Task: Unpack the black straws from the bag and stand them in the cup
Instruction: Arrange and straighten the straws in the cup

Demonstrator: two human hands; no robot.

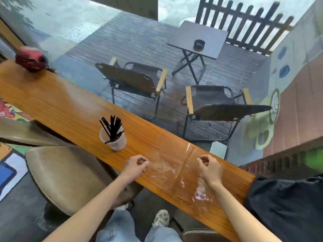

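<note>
Left hand (136, 165) curled, pinching left edge of clear bag (176, 173); right hand (208, 167) curled, pinching bag's right side. Bag flat on bench (70, 109) near front edge, looks empty. Black straws (111, 127) upright in cup (114, 139), left of bag, mid-bench. Risk: tugging slick film or sweeping arm could knock light cup, spilling straws.

Black straws (112, 127) in a translucent white cup (114, 141) — clear bag (176, 173) on an orange-brown, wood-grained counter (70, 109).
</note>
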